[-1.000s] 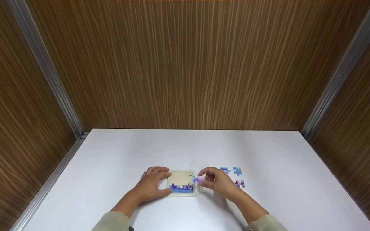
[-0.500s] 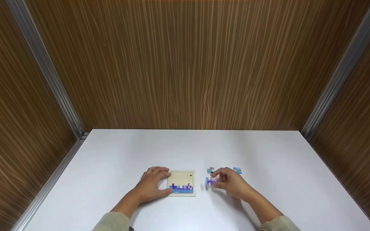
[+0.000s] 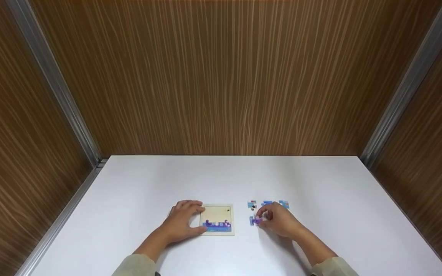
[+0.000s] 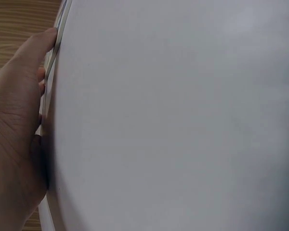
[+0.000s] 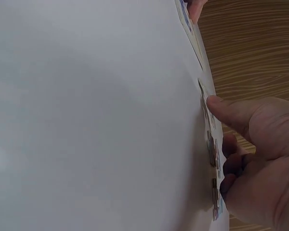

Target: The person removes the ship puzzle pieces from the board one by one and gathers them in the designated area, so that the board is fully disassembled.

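A pale wooden puzzle tray (image 3: pixel 216 234) lies on the white table, its lower part filled with blue and purple pieces. My left hand (image 3: pixel 184 221) holds it by the left side, fingertips near the upper left and thumb at the lower left corner. In the left wrist view the thumb (image 4: pixel 36 48) lies along the tray's thin edge. To the right of the tray, my right hand (image 3: pixel 279 220) pinches a purple and blue puzzle piece (image 3: pixel 252 220) between thumb and fingers, low over the table. The right palm and fingers cover part of it.
Behind the right hand lie loose puzzle pieces: a teal and red one (image 3: pixel 251 204), a blue one (image 3: pixel 268 202) and a blue and orange one (image 3: pixel 284 204). Wood-grain panels (image 3: pixel 221 76) enclose the white table (image 3: pixel 148 176) at the back and sides.
My right hand has moved right, from the tray's right edge to the loose pieces, carrying the purple puzzle piece and lowering it toward the table. The left hand and tray have stayed put.
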The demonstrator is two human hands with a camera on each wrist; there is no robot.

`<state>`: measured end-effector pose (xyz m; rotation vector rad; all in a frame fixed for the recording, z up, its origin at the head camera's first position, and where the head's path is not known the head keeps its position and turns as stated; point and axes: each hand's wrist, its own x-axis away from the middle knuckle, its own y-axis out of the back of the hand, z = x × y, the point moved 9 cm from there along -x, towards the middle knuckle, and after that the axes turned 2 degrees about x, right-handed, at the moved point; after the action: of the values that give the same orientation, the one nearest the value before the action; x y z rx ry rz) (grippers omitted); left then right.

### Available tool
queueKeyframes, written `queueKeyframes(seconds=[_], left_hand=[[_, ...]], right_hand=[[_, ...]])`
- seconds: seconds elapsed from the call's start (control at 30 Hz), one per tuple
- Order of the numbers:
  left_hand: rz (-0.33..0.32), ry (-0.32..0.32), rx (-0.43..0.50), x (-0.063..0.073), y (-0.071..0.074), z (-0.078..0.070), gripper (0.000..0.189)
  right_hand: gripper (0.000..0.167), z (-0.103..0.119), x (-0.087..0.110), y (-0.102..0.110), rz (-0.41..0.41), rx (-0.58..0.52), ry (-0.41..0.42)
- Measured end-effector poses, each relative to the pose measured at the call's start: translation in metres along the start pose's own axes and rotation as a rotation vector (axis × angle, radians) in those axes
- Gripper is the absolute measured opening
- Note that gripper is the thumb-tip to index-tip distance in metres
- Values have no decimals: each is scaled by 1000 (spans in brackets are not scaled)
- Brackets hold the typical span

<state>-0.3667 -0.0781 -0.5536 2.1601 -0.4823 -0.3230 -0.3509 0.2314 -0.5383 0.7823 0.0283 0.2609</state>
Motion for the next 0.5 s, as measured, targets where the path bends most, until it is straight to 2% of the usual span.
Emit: queueKeyframes(seconds=[0.17, 0.5], left_hand=[[4, 13, -5, -1, -2, 2, 75], [4, 17, 0, -2, -2, 2, 73]], right_hand=[[21, 1, -1, 0, -23, 48, -16], [22, 0, -1, 1, -46, 76, -59]])
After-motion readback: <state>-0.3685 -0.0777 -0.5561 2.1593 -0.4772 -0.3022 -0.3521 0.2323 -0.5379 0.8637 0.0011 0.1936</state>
